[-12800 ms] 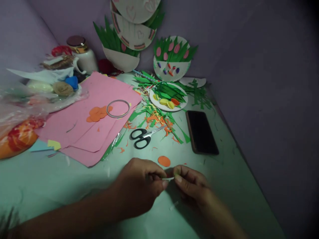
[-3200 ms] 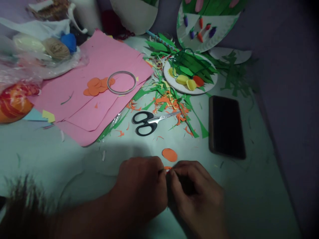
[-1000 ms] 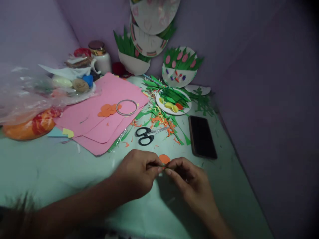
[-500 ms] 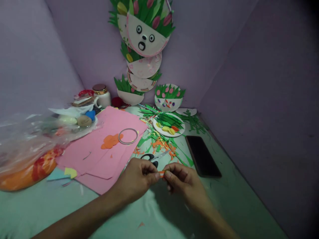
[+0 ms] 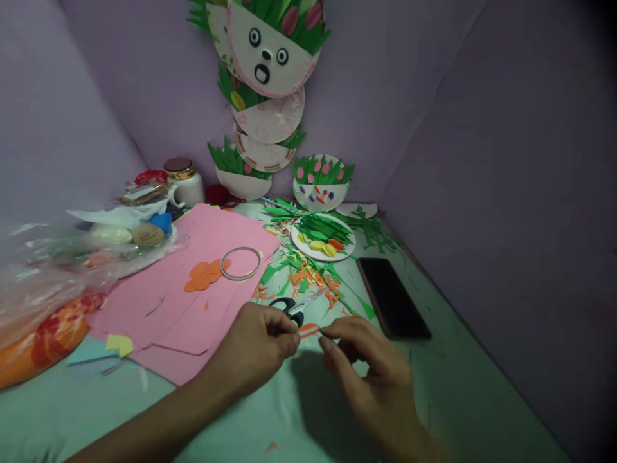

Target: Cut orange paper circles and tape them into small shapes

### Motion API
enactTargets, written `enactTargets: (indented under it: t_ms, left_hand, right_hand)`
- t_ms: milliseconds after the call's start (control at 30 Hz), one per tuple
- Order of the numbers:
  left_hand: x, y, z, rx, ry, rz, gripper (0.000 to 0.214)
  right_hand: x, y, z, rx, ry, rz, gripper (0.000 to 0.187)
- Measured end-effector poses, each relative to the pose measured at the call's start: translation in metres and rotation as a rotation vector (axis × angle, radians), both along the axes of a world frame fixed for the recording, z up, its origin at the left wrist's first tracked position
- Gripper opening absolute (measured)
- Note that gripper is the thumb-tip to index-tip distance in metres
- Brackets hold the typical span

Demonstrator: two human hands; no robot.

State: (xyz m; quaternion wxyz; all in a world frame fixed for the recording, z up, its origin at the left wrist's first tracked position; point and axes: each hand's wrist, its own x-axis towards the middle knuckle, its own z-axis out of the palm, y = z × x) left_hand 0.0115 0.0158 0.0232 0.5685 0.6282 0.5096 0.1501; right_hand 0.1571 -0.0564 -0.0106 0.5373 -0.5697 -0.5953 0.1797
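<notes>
My left hand (image 5: 255, 341) pinches one end of a small orange paper cut-out (image 5: 309, 330) with a pale stripe along it. My right hand (image 5: 373, 363) is at the other end, thumb and forefinger apart; the forefinger's tip is close to the paper, and I cannot tell if it touches. Just behind the left hand lie black-handled scissors (image 5: 295, 310). Orange paper shapes (image 5: 205, 275) and a thin grey ring (image 5: 241, 263) rest on pink paper sheets (image 5: 226, 228). A white paper plate (image 5: 348, 251) carries green strips and yellow and orange cut-outs.
A dark phone (image 5: 393, 299) lies on the right. Green and orange paper scraps (image 5: 313, 283) are scattered mid-table. Plastic bags (image 5: 58, 276) and a lidded white mug (image 5: 187, 186) stand left. Decorated half-plates (image 5: 270, 58) hang on the purple wall.
My right hand has loosened its pinch and moved slightly right, so more of the orange cut-out shows. The left hand still grips it. The view has shifted a little.
</notes>
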Motion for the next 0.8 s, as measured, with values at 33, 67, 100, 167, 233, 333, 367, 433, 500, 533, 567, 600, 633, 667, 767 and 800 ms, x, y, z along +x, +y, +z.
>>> enactTargets:
  t_ms: [33,67,100,167,233,333,367,433,500,533,567,600,633,667,767,800]
  left_hand:
    - [0.0,0.0,0.0,0.001,0.002,0.0,0.016]
    - [0.001,-0.001,0.001,0.003,0.002,0.001,0.015]
    - [0.002,-0.002,0.002,0.008,0.0,0.004,0.014]
    - [0.003,-0.003,0.003,0.019,0.001,0.012,0.012]
    - [0.003,-0.003,0.004,0.032,0.014,0.013,0.01]
    - [0.002,-0.001,0.004,0.046,0.032,-0.005,0.009]
    - [0.002,-0.001,0.004,0.053,0.033,-0.015,0.009]
    - [0.001,-0.001,0.003,0.071,0.024,-0.036,0.011]
    - [0.001,-0.002,0.002,0.086,0.008,-0.057,0.013]
    - [0.001,-0.003,0.001,0.094,0.001,-0.063,0.013]
    - [0.001,-0.004,0.001,0.102,-0.003,-0.065,0.013]
    - [0.001,-0.004,0.0,0.11,-0.003,-0.064,0.013]
    - [0.001,-0.005,0.0,0.117,0.0,-0.059,0.014]
    - [0.001,-0.006,0.0,0.122,0.009,-0.055,0.014]
    - [0.001,-0.009,0.0,0.142,0.054,-0.064,0.015]
    - [0.001,-0.009,0.0,0.155,0.072,-0.071,0.015]
  right_hand:
    - [-0.001,-0.001,-0.001,0.049,-0.07,0.033,0.014]
    - [-0.003,-0.002,-0.002,0.067,-0.11,0.06,0.017]
    - [-0.004,-0.002,-0.003,0.067,-0.126,0.073,0.019]
    - [-0.008,-0.001,-0.004,0.059,-0.114,0.068,0.019]
    - [-0.011,0.0,-0.004,0.052,-0.082,0.055,0.017]
    - [-0.013,0.0,-0.003,0.03,-0.047,0.045,0.017]
    - [-0.013,0.0,-0.002,0.022,-0.043,0.044,0.017]
    - [-0.013,-0.001,-0.002,0.017,-0.046,0.039,0.018]
    - [-0.014,-0.002,-0.002,0.019,-0.053,0.03,0.018]
    - [-0.014,-0.003,-0.002,0.025,-0.058,0.024,0.018]
    - [-0.015,-0.003,-0.003,0.031,-0.063,0.015,0.017]
    - [-0.015,-0.003,-0.004,0.037,-0.071,0.006,0.017]
    - [-0.015,-0.003,-0.004,0.043,-0.079,-0.001,0.017]
    - [-0.016,-0.003,-0.005,0.047,-0.087,-0.006,0.017]
    - [-0.016,-0.003,-0.006,0.032,-0.11,0.016,0.018]
    - [-0.016,-0.004,-0.006,0.02,-0.114,0.033,0.018]
